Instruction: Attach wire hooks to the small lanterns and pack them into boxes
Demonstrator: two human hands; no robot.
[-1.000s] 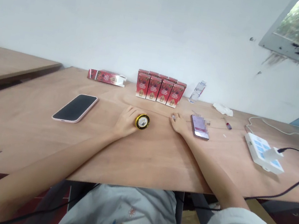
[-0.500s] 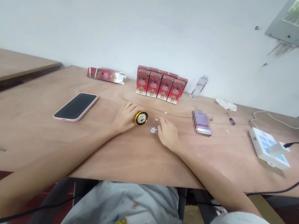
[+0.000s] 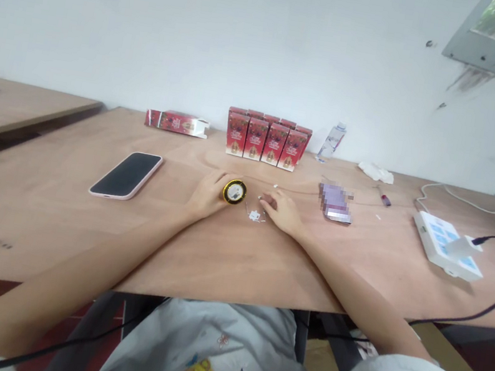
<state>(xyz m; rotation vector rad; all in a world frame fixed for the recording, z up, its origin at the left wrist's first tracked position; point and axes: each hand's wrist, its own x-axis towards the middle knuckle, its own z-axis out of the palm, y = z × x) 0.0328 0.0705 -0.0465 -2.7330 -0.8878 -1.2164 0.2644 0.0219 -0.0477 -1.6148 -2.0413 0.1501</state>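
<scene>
My left hand (image 3: 208, 195) is closed around the side of a round gold-rimmed object (image 3: 234, 191). Its pale inner face, with small parts in it, is turned up towards me; what the object is I cannot tell. To the right, my right hand (image 3: 283, 212) has its thumb and forefinger curled together at a small pale disc (image 3: 260, 198), mostly hidden by the fingertips. Between the hands, close to the right fingers, a small white plastic piece (image 3: 254, 215) lies on the wooden table (image 3: 234, 265) among thin bits.
Red printed boxes (image 3: 255, 139) stand in rows by the wall, with an opened red box (image 3: 177, 123) lying left of them. A phone (image 3: 126, 175) lies left, a purple phone-like item (image 3: 335, 203) right. Further right are a bottle (image 3: 331, 142), tissue (image 3: 375, 172) and power strip (image 3: 446, 247).
The fingers of my right hand have curled in and closed at the small disc, which lay apart from them before. The gold-rimmed object in my left hand has tipped to face more upward.
</scene>
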